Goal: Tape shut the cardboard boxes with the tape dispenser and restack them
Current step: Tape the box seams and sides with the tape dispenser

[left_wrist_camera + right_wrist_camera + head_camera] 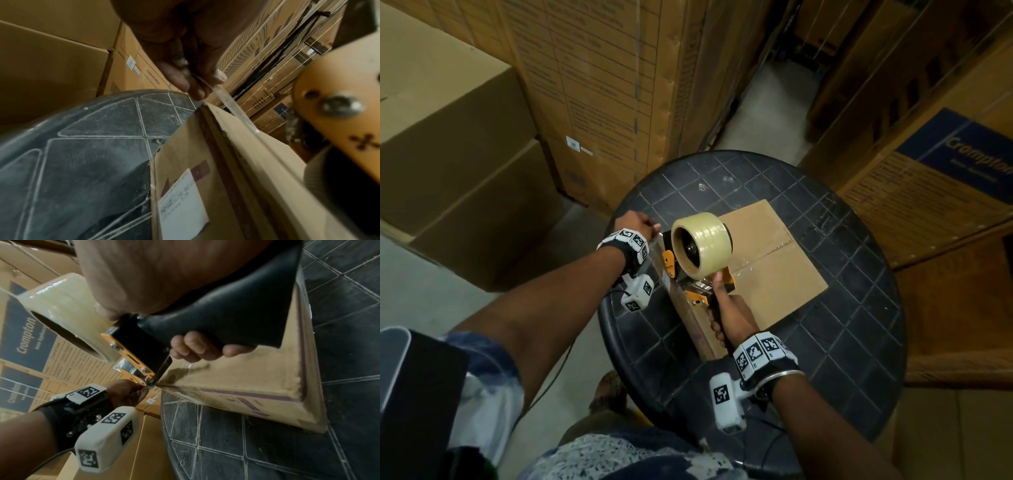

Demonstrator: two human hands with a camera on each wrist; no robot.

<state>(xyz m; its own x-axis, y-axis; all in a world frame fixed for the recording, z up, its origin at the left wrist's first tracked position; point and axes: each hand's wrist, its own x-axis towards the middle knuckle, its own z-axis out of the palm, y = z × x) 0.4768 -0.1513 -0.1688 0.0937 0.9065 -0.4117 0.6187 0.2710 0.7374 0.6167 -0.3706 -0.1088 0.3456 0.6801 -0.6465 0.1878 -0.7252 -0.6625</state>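
Tape dispenser (697, 255) held in right hand (729, 317): fingers wrapped round the black handle, thumb up against the orange frame, seen clearly in the right wrist view. Roll of clear tape (702, 245) sits on top of the frame, hub facing near-left. Blade end of the dispenser is down at the top face of the cardboard box (767, 263).

Left hand (635, 222) is off the far-left corner of the box, fingers closed in a pinch on the free end of the tape strip (232, 105). In the left wrist view the strip runs taut from the fingertips (197, 91) back along the box edge toward the dispenser.

Box lies flat on the round dark desk (859, 308), long axis running from near-left to far-right. An older tape line crosses its top on the right side.

Key relation: strip is stretched between the two hands along the near-left edge of the box, dispenser at the near end, pinch at the far-left end, just past the corner. Judgement: the strip needs laying down onto the edge seam, left hand anchoring it over the corner while the right draws the dispenser nearward. Left hand is the nearer one to the corner.

Surroundings: large stacked cartons (465, 154) left, behind and right; one at right reads "Crompton".
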